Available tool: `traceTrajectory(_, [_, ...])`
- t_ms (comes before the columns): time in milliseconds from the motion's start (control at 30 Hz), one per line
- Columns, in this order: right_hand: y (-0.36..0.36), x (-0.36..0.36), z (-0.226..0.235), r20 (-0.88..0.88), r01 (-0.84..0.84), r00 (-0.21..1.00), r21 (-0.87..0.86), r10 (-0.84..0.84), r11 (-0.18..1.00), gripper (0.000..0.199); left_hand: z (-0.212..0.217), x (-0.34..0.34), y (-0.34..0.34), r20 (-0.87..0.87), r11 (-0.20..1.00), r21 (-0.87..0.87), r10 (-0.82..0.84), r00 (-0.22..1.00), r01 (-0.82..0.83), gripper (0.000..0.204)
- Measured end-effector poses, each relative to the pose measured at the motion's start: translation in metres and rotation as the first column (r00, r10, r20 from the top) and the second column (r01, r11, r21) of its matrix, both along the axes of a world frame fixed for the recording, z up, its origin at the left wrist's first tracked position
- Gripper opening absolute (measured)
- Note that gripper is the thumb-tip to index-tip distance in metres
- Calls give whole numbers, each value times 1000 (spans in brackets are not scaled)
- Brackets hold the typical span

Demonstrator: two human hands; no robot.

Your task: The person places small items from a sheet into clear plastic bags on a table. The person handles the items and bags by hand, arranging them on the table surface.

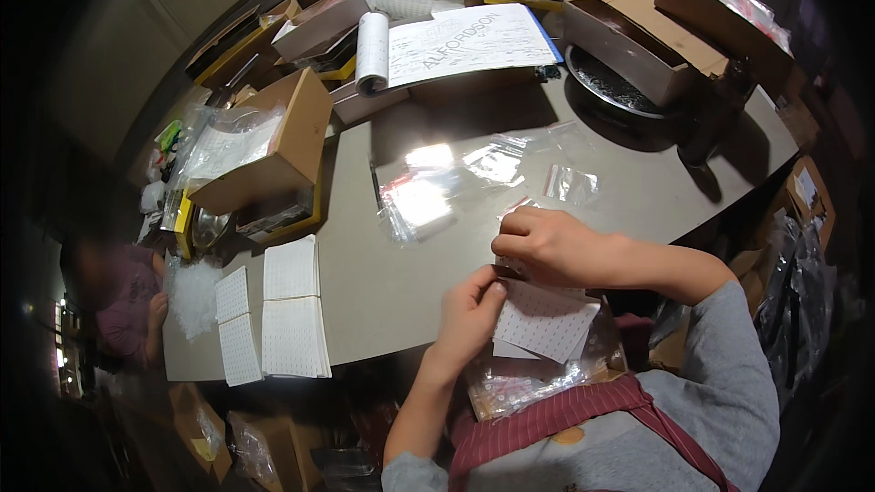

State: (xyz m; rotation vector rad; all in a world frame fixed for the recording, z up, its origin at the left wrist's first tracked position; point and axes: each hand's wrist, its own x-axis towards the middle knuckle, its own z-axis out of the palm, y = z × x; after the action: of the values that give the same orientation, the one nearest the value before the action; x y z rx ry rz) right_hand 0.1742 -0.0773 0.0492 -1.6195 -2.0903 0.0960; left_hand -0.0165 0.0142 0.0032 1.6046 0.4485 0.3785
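my left hand (469, 314) pinches sheet stack (542, 321) edge | my right hand (547, 246) closed, fingers gripping its top

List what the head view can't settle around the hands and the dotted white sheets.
- Right hand: its fingertips curl under, hiding what they pinch.
- Dotted sheets: the dots are too small to identify.
- Bag in lap: contents blurred, partly under the sheets.
- Left hand: its palm side is hidden.

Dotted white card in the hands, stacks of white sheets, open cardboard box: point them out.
Dotted white card (545, 319), head view, its middle.
Stacks of white sheets (292, 314), head view, top sheet.
Open cardboard box (301, 132), head view, raised flap.
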Motion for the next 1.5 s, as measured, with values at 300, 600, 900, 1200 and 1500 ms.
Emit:
traceTrajectory(300, [-9, 79, 25, -282, 29, 958, -58, -44, 998, 16, 2, 11, 7, -16, 976, -219, -10, 1000, 7, 23])
traceTrajectory(600, [3, 147, 21, -2, 17, 1000, -572, -22, 820, 20, 5, 7, 3, 9, 999, -52, -1, 1000, 1, 20])
traceTrajectory(900, [14, 117, 14, 59, 129, 991, -327, -116, 936, 33, 3, -1, 3, 32, 997, -41, -67, 997, 69, 24])
traceTrajectory(1200, [18, 51, -17, 31, -103, 994, -59, 105, 993, 16, 0, -2, 1, 56, 998, 44, -37, 998, 35, 23])
traceTrajectory(1500, [24, 76, -12, 170, 336, 932, -66, -321, 939, 36, -4, -4, 0, 40, 1000, 30, -9, 999, 8, 24])
